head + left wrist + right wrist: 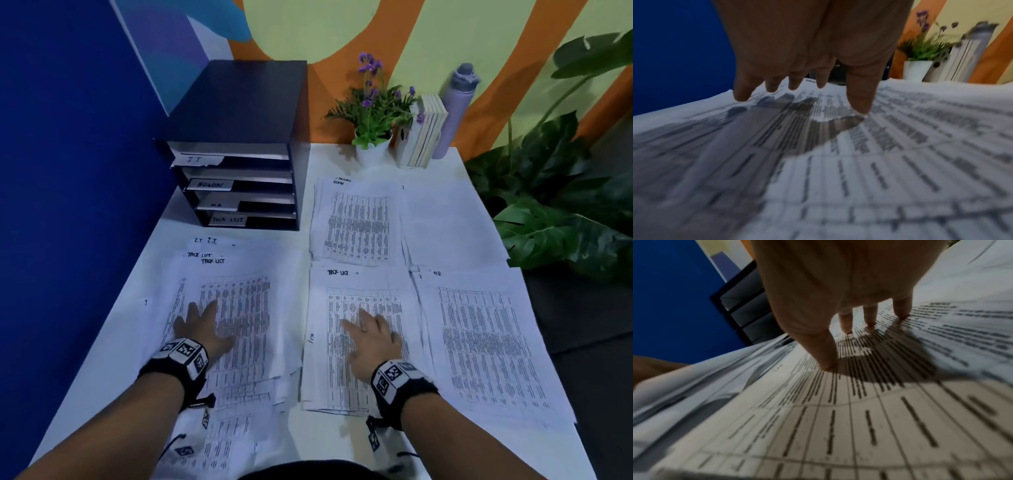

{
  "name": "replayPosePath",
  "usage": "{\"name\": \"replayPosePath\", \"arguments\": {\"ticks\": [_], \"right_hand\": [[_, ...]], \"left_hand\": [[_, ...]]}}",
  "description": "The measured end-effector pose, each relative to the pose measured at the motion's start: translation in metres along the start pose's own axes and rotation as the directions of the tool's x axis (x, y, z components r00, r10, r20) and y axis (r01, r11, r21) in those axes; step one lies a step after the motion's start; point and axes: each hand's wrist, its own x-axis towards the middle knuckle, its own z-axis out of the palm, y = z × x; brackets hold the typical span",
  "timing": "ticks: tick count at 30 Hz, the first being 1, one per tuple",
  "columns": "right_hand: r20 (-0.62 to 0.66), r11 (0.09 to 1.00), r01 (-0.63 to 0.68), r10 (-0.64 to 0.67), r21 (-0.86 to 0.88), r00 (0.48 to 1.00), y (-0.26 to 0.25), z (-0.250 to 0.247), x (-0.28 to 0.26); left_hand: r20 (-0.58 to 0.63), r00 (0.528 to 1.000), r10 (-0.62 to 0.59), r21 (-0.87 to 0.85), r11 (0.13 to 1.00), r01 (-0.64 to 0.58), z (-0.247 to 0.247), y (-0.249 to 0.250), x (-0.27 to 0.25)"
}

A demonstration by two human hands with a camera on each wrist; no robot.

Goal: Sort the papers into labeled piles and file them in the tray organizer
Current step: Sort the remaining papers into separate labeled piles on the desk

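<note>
Tray organizer (239,144) labels "I.T", "ADMIN"; left hand (202,327), right hand (371,337) grip wide, flat on papers

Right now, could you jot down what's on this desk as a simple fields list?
left hand: flat on the unsorted stack
right hand: flat on the Task List pile
HR pile: right of the Task List pile
tray organizer: back left, slots labelled, top one IT
behind: potted plant, books, bottle
</note>
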Motion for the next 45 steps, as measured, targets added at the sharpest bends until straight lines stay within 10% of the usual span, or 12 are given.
{"name": "replayPosePath", "arguments": {"ticks": [10,18,25,29,37,45], "right_hand": [[-0.124,0.926,0.082,-0.038,0.370,0.992,-0.070,-0.005,0.023],[-0.044,0.843,-0.096,0.140,0.528,0.989,-0.139,0.015,0.041],[-0.170,0.830,-0.169,0.300,0.531,0.939,-0.129,0.005,0.050],[-0.119,0.644,-0.184,0.398,0.742,0.910,-0.117,-0.002,0.061],[-0.107,0.582,-0.140,0.370,0.801,0.923,-0.116,0.005,0.066],[-0.216,0.733,-0.114,0.340,0.671,0.915,-0.113,0.007,0.052]], "left_hand": [[0.019,0.988,0.151,0.038,0.988,-0.151,0.021,-0.036,-0.028],[-0.108,0.991,-0.078,-0.096,0.993,0.067,-0.017,-0.072,-0.003],[-0.228,0.971,-0.077,-0.370,0.929,-0.013,-0.028,-0.086,0.003],[-0.149,0.987,-0.054,-0.442,0.897,-0.018,-0.034,-0.087,0.004],[-0.065,0.990,0.125,-0.650,0.747,-0.137,-0.018,-0.055,-0.019],[-0.119,0.993,-0.014,-0.116,0.993,0.000,-0.024,-0.069,0.002]]}}
